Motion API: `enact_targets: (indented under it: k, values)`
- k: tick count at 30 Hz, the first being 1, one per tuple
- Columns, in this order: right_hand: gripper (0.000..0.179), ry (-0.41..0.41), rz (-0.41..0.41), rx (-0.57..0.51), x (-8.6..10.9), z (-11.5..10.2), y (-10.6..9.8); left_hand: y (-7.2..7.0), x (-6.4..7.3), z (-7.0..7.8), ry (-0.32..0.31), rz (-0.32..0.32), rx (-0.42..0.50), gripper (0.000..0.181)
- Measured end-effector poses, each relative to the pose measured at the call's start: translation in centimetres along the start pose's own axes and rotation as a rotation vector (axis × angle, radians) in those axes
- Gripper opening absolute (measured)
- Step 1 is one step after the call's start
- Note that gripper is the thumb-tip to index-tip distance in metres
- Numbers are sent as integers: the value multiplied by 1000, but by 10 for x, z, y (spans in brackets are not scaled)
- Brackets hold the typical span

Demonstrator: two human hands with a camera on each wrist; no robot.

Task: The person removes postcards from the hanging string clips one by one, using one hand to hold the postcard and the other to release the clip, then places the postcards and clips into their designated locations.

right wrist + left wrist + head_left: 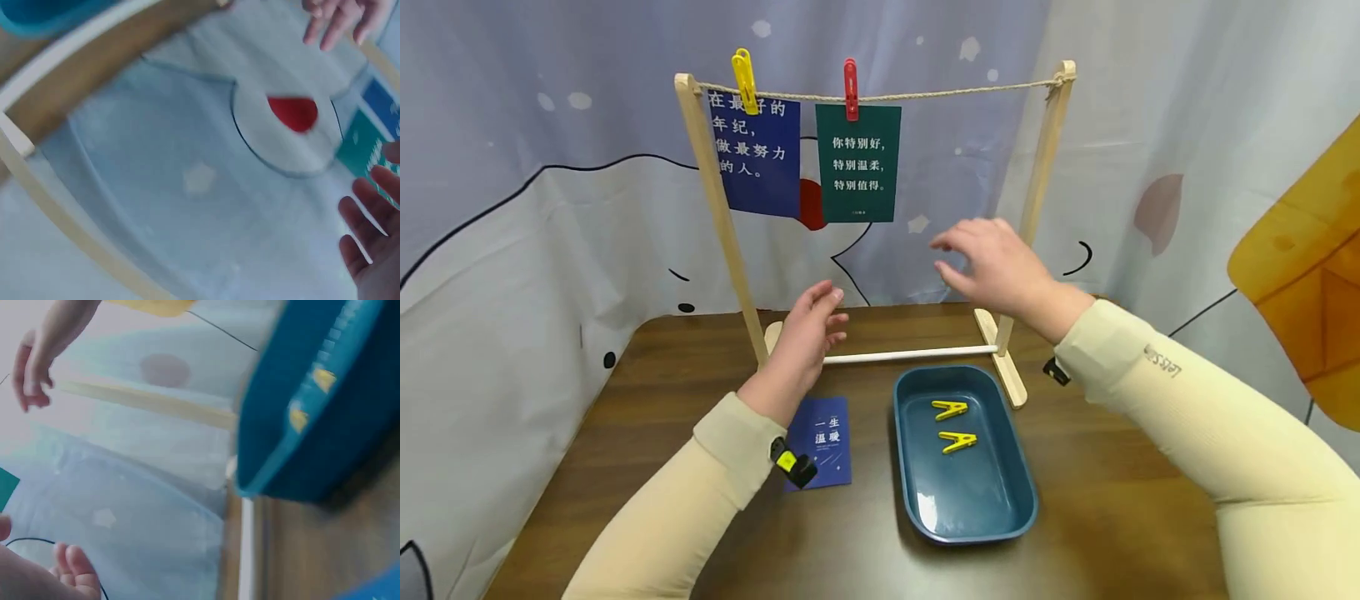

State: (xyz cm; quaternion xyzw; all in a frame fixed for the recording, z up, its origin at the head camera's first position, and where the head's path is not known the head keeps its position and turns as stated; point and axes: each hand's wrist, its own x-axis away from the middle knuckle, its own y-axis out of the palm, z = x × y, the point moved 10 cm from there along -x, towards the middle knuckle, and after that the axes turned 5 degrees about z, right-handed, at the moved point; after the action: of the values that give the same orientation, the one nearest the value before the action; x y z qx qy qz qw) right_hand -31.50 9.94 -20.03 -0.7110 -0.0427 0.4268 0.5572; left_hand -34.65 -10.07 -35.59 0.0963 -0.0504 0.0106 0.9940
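Observation:
In the head view my left hand (805, 337) hovers in front of the wooden rack's left post, fingers relaxed and holding nothing. My right hand (996, 262) is raised near the right post, its fingers bent loosely around nothing. From the rack's string (955, 93) hang a blue card (763, 179) under a yellow clothespin (744, 82) and a green card (857, 196) under a red clothespin (851, 87). Another blue card (829, 458) lies on the table, partly hidden by the left wrist. Two yellow clothespins (958, 442) lie in a blue tray (1026, 500).
The rack's right post (1045, 158) stands on a wooden foot (1003, 367), and a white bar (910, 356) runs low between the feet. Behind it hangs a patterned curtain (1150, 100). The brown table (647, 433) extends around the tray.

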Motion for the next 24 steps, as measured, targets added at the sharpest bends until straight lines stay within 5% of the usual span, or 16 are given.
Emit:
enact_targets:
  k: [7, 11, 19, 24]
  values:
    - [32, -7, 202, 34, -75, -10, -60, 15, -23, 31, 25, 119, 261, 49]
    - [42, 73, 246, 84, -109, -15, -82, 25, -29, 38, 23, 156, 359, 50]
    - [62, 409, 67, 56, -152, 3, -77, 40, -38, 48, 71, 233, 564, 42]
    - [63, 510, -21, -13, -161, 6, -63, 47, -40, 52, 92, 224, 631, 44]
